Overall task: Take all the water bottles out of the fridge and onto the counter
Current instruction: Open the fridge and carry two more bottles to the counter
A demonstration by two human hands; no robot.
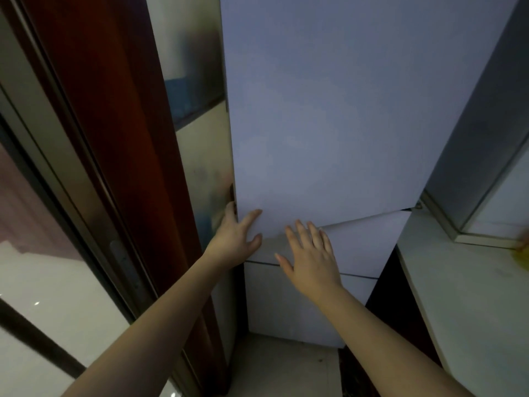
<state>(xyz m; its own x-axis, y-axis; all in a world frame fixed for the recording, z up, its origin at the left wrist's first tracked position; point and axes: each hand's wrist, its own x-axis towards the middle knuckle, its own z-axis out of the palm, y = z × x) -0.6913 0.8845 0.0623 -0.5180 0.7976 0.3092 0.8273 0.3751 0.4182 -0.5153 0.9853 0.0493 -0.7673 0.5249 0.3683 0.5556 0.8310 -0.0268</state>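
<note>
A tall white fridge [329, 110] fills the middle of the head view, with its doors closed or nearly so. No water bottles show. My left hand [233, 239] is at the left edge of the upper door [315, 173]. Its outer fingers hook round that edge, while the thumb and forefinger lie on the door's front. My right hand [312, 253] is spread flat with straight fingers over the middle door [363, 247], just below the seam. I cannot tell whether it touches. The pale counter [472, 305] runs along the right side.
A dark red-brown wooden panel [123, 138] and a metal-framed glass sliding door [65, 173] stand close on the left. A window ledge frame [458, 219] sits above the counter, with a blurred yellow thing [523, 253] at the right edge. Pale floor [286, 368] lies below.
</note>
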